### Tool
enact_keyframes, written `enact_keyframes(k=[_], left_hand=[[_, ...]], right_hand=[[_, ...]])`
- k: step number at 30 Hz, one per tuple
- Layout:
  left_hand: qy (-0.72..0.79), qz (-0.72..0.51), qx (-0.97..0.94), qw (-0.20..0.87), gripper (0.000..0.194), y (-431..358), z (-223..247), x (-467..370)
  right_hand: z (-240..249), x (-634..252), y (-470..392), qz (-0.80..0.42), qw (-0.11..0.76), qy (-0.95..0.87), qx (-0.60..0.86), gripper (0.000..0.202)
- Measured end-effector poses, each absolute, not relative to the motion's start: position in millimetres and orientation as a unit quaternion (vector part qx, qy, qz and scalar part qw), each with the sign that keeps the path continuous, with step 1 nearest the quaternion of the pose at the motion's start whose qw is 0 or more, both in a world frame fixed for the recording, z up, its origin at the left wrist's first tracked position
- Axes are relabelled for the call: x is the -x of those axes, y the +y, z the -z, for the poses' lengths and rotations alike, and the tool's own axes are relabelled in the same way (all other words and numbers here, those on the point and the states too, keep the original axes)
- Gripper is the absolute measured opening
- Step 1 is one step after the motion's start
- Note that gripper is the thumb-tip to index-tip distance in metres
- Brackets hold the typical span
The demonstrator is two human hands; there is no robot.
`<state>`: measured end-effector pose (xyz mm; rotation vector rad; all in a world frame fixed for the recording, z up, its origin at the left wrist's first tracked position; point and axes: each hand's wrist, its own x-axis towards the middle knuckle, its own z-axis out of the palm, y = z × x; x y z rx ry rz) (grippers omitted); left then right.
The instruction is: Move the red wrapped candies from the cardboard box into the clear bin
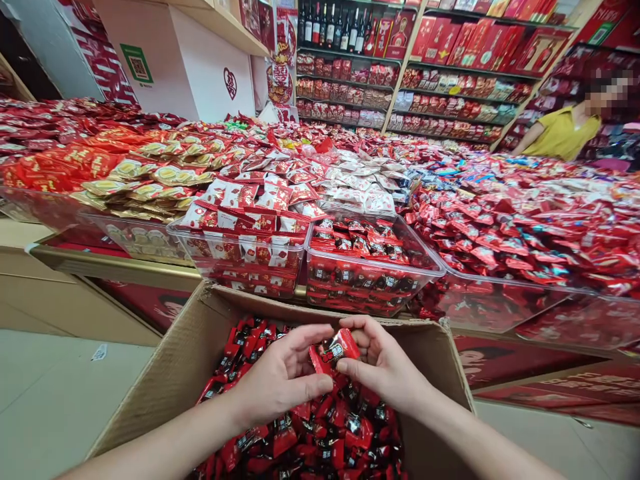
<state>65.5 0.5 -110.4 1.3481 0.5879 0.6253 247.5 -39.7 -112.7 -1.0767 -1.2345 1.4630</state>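
A wrapped candy (334,350) in a shiny red and black packet is held over an open cardboard box (145,373). My right hand (387,363) grips it, thumb on the front and fingers curled behind its upper right side. Around the candy's left end curves my left hand (280,373), its thumb and index finger apart; whether its inner fingers touch the packet I cannot tell. Below both hands, loose red and black candies (285,437) fill the lower part of the box.
Against the box's far side stands a clear plastic bin (425,267) of similar candies. To its left is another bin (175,230) with red and white packets. Bins of sweets spread behind, before stocked shelves (400,63). A person in a yellow top (563,133) is at far right.
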Motion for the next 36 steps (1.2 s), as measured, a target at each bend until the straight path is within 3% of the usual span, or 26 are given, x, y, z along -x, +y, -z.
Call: enact_keyframes(k=[4,12,17,22,25,27,30,36], left_hand=[[0.326,-0.266,-0.545,0.725,0.045,1.1,110.6,-71.6],[0.333,-0.231,-0.661,0.631,0.031,3.1,110.8,-67.2],[0.235,-0.238,-0.849,0.408,0.035,6.8,90.3,-55.5],[0.14,-0.388,-0.9,0.145,0.052,25.4,42.2,-65.1],[0.147,-0.349,-0.924,0.047,0.045,49.7,7.7,-84.3],[0.171,-0.312,-0.932,0.061,0.034,67.5,-10.0,-99.9],[0.217,-0.279,-0.92,0.171,0.026,87.7,-22.3,-121.6],[0.254,-0.272,-0.873,0.315,0.015,98.5,-15.6,-135.0]], right_hand=[[111.7,-248.4,-39.7,-0.597,0.442,-0.5,0.446,0.044],[108.6,-249.7,-40.5,-0.527,0.392,-0.587,0.473,0.013],[84.7,-262.2,-49.3,-0.354,0.347,-0.717,0.491,0.008],[38.9,-297.2,-52.9,-0.174,0.438,-0.75,0.464,0.021],[13.9,-322.0,-36.7,-0.042,0.458,-0.753,0.471,0.021],[2.6,-334.9,-19.6,0.009,0.443,-0.752,0.488,0.019],[-6.4,-345.2,6.2,0.023,0.407,-0.757,0.51,0.016],[-10.1,-348.9,38.0,0.042,0.316,-0.812,0.489,0.016]])
